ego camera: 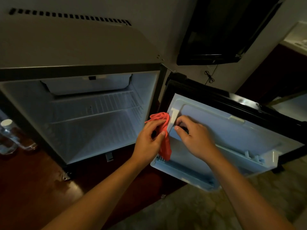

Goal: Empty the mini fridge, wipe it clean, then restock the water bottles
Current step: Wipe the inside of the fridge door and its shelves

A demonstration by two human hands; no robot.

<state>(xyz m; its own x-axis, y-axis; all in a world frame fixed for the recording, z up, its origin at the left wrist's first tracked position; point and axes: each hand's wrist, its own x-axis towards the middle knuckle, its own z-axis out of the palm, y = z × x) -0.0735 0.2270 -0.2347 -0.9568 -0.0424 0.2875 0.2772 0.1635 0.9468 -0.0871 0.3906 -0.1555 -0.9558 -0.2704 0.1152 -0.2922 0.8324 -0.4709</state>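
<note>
my left grip (149,136) pinches the red cloth (163,140) by the fridge door (232,130); my right grip (194,138) curls on the door's shelf rail (172,120).

Both forearms reaching forward, left grip (149,138) curled round something, right grip (194,136) fingers bent, pinching

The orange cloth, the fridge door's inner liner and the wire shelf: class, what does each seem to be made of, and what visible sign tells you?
Orange cloth: soft fabric, matte; it bunches and hangs in folds from the left hand.
Door's inner liner: moulded plastic, likely, pale and smooth with formed ridges.
Wire shelf: thin parallel rods, probably white-coated metal, though the coating is a guess.
</note>
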